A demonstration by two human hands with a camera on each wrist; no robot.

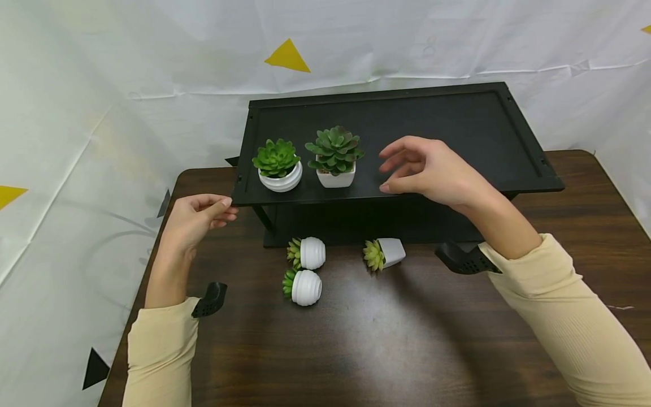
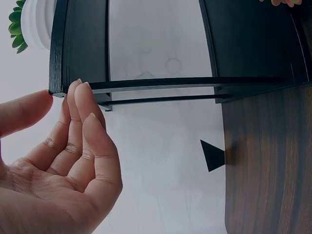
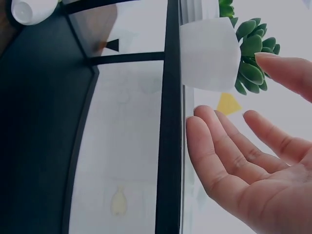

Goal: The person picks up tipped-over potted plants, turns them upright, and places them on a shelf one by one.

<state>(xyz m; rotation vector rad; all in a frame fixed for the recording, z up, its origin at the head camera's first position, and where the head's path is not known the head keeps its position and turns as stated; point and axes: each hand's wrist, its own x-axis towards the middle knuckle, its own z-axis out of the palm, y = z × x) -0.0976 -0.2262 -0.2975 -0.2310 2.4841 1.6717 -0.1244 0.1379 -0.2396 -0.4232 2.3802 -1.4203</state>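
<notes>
My right hand (image 1: 427, 169) hovers at the front of the black two-tier shelf (image 1: 432, 127), fingers loosely curved, thumb apart, holding nothing. My left hand (image 1: 195, 220) pinches the shelf's front-left corner between thumb and fingers. If I tug or lift that corner, I think the top board could tilt and send pots sliding, since both stand close to the front edge. A careless sweep of my right fingertips could topple the square-potted succulent (image 1: 335, 158) near them. It stands upright on the top board: a dark-green rosette of broad leaves overhanging a plain white pot. Just beside it sits the round-potted succulent (image 1: 277, 165), brighter green, its white pot banded. Below, three smaller succulents (image 1: 307, 288) lie tipped over on the wood-grain counter (image 1: 366, 350).
</notes>
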